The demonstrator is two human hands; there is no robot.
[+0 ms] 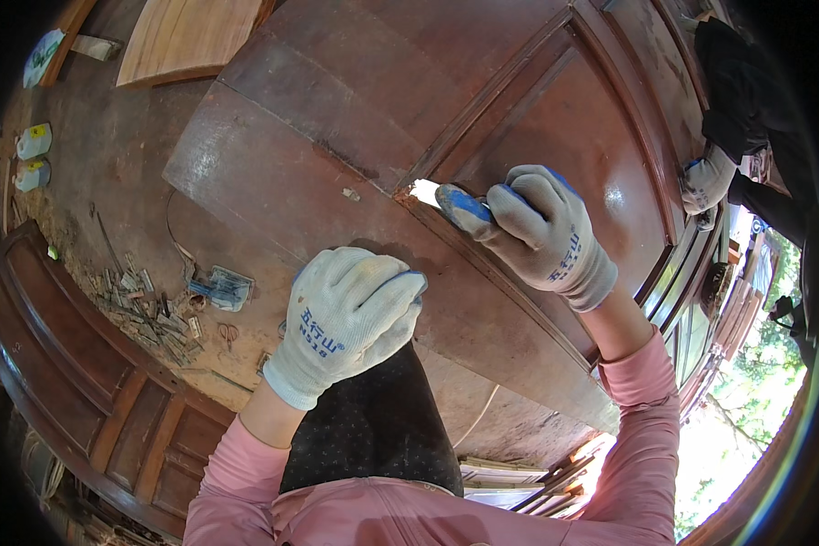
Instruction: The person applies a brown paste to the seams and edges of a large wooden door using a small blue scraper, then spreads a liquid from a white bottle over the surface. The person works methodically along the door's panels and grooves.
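head view: the grey-knit-gloved right hand (541, 223) seems to pinch a bright, thin flat strip (425, 192) at the glossy dark-brown wooden panel's (346, 100) moulding, presumably for close control; the off-white-knit-gloved left hand (350, 314) curls inward nearby (contents, if any, cannot be told).

The curled left hand (350, 314) hides its palm; glare washes out the bright piece (425, 193) beside the right hand (530, 227); the top edge crops a pale wooden slab (187, 41), the dark rim a co-worker (739, 86); many scraps (146, 309) are too small to identify
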